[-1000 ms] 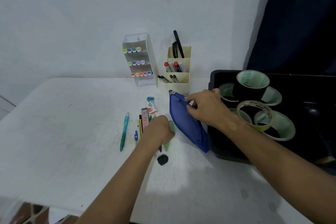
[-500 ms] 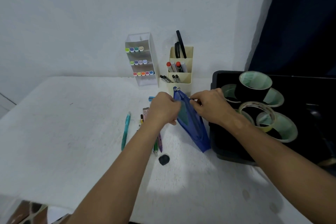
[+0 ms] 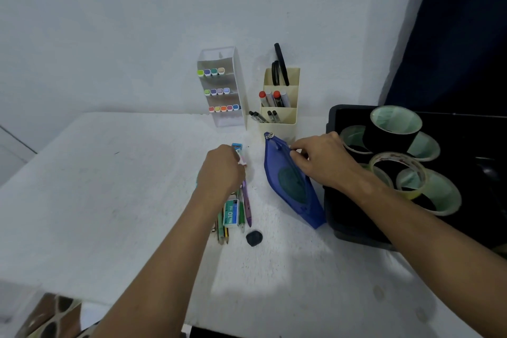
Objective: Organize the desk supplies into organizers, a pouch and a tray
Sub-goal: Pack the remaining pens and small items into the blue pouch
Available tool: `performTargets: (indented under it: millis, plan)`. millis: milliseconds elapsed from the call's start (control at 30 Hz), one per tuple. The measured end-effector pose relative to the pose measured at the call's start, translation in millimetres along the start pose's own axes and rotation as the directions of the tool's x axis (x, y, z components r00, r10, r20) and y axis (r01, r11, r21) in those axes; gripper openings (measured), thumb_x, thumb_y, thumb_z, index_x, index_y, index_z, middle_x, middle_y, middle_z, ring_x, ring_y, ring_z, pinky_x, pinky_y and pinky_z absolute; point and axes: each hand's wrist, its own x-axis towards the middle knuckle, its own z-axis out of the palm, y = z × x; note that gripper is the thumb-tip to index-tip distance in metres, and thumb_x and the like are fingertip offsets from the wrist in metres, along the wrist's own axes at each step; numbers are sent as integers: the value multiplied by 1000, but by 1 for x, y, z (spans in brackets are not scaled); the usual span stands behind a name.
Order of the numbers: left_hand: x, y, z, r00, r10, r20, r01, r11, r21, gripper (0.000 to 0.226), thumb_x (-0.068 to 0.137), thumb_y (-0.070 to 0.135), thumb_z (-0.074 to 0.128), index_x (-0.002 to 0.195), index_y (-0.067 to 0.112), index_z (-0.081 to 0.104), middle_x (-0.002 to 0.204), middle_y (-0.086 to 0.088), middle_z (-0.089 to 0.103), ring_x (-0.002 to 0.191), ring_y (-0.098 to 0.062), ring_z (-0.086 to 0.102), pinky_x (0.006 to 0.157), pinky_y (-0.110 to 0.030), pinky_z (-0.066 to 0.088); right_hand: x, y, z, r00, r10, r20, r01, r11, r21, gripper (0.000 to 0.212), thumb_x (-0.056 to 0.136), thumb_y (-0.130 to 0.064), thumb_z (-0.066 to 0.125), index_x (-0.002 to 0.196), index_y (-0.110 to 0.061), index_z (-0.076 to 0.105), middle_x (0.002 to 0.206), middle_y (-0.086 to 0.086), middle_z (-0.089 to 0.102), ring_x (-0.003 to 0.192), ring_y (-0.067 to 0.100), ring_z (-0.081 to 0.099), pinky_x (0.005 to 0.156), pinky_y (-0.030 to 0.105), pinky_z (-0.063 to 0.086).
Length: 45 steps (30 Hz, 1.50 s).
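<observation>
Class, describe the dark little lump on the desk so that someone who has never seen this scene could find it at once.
Start at the black tray of tape rolls on the right, then move left past the blue pouch to the bunch of pencils beside the left hand. Just right of the pencil tips lies the dark lump, apart from them. It is the only small, rounded, blackish thing there; its neighbours are long and thin.

The small green box [image 3: 231,212] on the table reads "No.10".
</observation>
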Motion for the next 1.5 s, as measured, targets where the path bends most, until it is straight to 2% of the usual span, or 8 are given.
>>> performTargets:
  millis: [167,467,633,833,933,1200,1400,1500]
  plan:
    - [-9,-8,13,995,-31,95,18,991,136,16,84,21,62,91,7,63,90,-9,67,72,-21,60,57,-26,44,-1,-1,0,1000,-15,1,15,999,39,28,96,-25,47,101,-14,72,84,4,73,80,25,64,98,39,39]
    - [-24,0,40,992,33,122,-73,935,347,22,90,26,58,106,12,55,96,-5,61,89,-21,62,70,-30,46,-1,-2,-1,1000,26,11,-27,998,61,31,97,-28,46,116,-16,68,97,3,73,90,23,64,103,37,35]
    - [-20,7,30,982,-42,182,16,990,142,25,86,29,58,70,13,47,74,-3,54,70,-19,57,60,-27,45,0,-2,-1,999,36,23,-37,999,40,32,97,-30,45,118,-18,66,101,2,73,94,21,65,104,37,34]
    - [-20,29,-4,995,66,75,-49,977,-209,33,85,24,56,67,0,69,55,-5,59,43,-10,49,41,-17,37,2,-2,0,998,43,40,-44,998,34,34,98,-26,44,124,-18,63,105,4,72,97,23,64,104,40,35]
    - [-26,44,-9,972,43,233,58,911,-408,28,83,20,60,64,2,69,51,-6,61,38,-15,50,44,-20,43,3,0,0,999,37,38,-39,997,59,32,97,-22,45,120,-16,65,101,7,72,92,26,63,100,40,40]
    - [-27,60,7,901,-3,434,196,895,-400,17,83,12,60,68,3,64,45,-4,59,33,-11,51,43,-21,48,2,0,0,997,61,46,-64,995,73,32,97,-22,44,121,-16,65,108,5,71,99,25,62,102,40,35]
    - [-24,56,12,934,26,355,152,873,-463,30,90,26,58,84,-2,69,85,-21,72,54,-21,55,46,-22,44,2,0,0,998,55,42,-57,997,54,32,97,-23,44,121,-16,64,112,6,70,102,25,62,103,41,35]
    - [-22,43,8,943,25,331,147,863,-483,19,85,11,57,88,-2,71,82,-18,70,54,-19,49,49,-25,39,2,-1,1,997,53,50,-55,998,37,33,98,-25,43,122,-18,64,106,4,71,99,24,62,103,38,32]
